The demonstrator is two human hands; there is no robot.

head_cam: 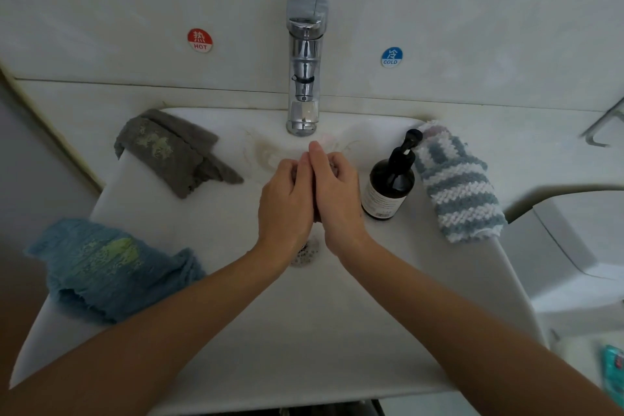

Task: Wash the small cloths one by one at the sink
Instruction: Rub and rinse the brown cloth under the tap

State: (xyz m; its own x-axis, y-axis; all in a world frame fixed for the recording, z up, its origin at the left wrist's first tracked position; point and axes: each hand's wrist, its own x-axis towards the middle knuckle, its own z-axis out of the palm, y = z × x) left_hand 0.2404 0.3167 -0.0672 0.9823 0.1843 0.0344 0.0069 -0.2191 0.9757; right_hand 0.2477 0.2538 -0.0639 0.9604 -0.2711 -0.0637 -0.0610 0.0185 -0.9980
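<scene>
Hands (312,192) around pinkish cloth (333,166)

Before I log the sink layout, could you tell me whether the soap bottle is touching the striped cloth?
Touching. The head view shows the bottle's pump head overlapping the striped cloth's upper left edge with no gap, at the sink's right rim.

grey cloth (175,152): I see it crumpled on sink rim (141,199), left
blue cloth (111,267): rumpled, front-left rim
striped cloth (456,186): right rim

Bottle (388,184) right of hands (312,194)
</scene>
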